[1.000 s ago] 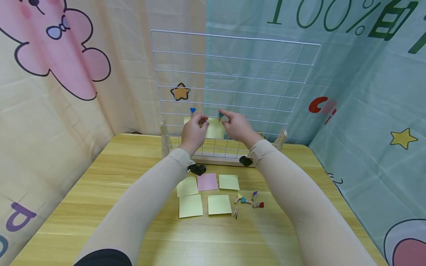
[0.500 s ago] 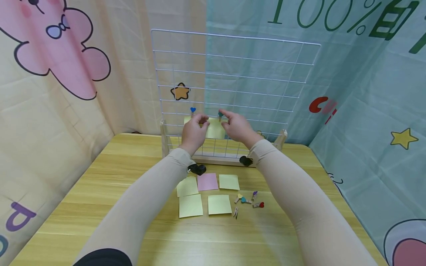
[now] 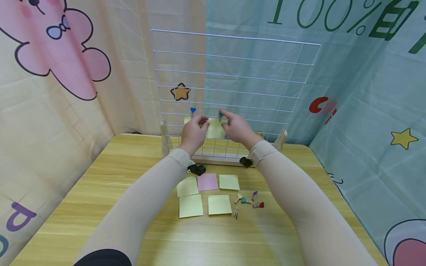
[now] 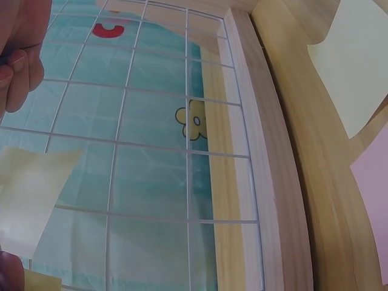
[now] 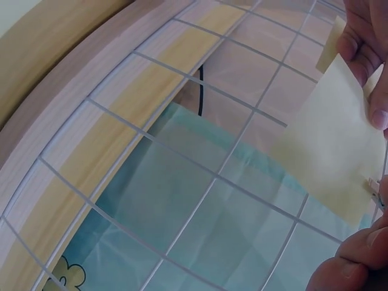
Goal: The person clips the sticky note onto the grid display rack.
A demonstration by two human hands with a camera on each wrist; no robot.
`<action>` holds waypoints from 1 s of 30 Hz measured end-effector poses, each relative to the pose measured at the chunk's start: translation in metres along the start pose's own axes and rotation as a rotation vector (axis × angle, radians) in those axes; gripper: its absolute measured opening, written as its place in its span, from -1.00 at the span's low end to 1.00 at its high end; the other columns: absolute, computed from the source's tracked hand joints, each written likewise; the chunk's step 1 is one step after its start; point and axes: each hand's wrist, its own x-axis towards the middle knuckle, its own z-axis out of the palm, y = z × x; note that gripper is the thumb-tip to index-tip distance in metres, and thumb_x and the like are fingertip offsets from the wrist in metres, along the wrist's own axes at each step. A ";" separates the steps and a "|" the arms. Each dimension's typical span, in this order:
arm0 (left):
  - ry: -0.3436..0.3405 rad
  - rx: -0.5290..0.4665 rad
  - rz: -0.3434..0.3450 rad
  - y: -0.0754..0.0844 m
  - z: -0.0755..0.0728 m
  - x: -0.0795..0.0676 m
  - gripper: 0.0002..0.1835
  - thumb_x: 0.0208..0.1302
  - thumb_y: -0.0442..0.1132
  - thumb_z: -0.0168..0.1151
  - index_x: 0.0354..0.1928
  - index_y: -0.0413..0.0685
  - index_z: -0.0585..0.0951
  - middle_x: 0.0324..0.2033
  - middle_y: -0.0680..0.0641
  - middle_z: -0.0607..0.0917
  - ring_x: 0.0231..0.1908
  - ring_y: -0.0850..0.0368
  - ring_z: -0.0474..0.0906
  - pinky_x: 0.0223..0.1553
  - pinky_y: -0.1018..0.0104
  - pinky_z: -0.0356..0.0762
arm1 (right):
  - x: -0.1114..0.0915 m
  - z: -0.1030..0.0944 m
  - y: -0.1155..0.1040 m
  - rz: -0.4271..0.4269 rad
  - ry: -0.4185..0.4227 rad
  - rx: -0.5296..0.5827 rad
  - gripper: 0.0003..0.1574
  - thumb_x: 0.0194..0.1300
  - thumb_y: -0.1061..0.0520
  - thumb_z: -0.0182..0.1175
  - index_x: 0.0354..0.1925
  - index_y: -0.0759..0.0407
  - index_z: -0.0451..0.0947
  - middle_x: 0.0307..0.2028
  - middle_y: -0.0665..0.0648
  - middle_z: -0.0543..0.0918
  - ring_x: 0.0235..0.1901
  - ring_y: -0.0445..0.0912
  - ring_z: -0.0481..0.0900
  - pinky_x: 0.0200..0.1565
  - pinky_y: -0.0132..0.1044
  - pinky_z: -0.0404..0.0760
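Note:
A pale yellow sticky note (image 3: 215,128) hangs against the white wire grid (image 3: 239,77). My left hand (image 3: 194,131) pinches its left edge; in the right wrist view the thumb (image 5: 379,116) lies at that edge. At the note's top, my right hand (image 3: 239,127) grips a small clothespin with a teal top (image 3: 220,115). The right wrist view shows the clothespin's tip (image 5: 374,188) on the paper, its rest covered by fingers. Behind my left hand, another yellow note (image 3: 186,120) hangs under a blue heart clothespin (image 3: 193,110), mostly hidden.
Below the grid's wooden base (image 3: 216,160), several yellow notes (image 3: 219,204) and one pink note (image 3: 208,181) lie on the wooden table (image 3: 133,162). Several small clothespins (image 3: 245,200) are scattered to their right. Printed curtains (image 3: 366,111) surround the table's back and sides.

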 end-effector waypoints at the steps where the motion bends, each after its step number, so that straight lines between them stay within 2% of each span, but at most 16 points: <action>1: -0.001 0.001 -0.001 0.000 0.000 0.000 -0.77 0.59 -0.11 0.20 0.14 0.02 0.66 0.00 -0.04 0.78 -0.04 0.00 0.71 -0.08 0.08 0.70 | 0.000 0.000 0.000 -0.001 0.003 -0.003 -0.25 0.65 0.07 0.06 0.66 -0.15 0.13 -0.65 -0.03 0.29 -0.69 -0.15 0.26 -0.58 -0.31 0.35; 11: 0.000 0.020 -0.012 0.000 0.000 0.000 -0.75 0.59 -0.08 0.20 0.15 0.04 0.66 0.02 -0.03 0.78 -0.08 0.00 0.72 -0.13 0.11 0.68 | -0.001 0.001 0.001 -0.010 0.007 -0.007 -0.22 0.63 0.07 0.08 0.67 -0.15 0.12 -0.65 -0.03 0.32 -0.68 -0.15 0.28 -0.58 -0.31 0.35; 30: -0.007 0.020 -0.012 -0.001 -0.001 0.001 -0.75 0.57 -0.09 0.22 0.14 0.03 0.67 -0.01 -0.03 0.77 -0.09 0.01 0.71 -0.10 0.10 0.68 | -0.001 0.001 0.000 -0.029 -0.003 -0.007 -0.21 0.62 0.08 0.09 0.67 -0.07 0.10 -0.68 -0.03 0.31 -0.70 -0.14 0.26 -0.58 -0.30 0.34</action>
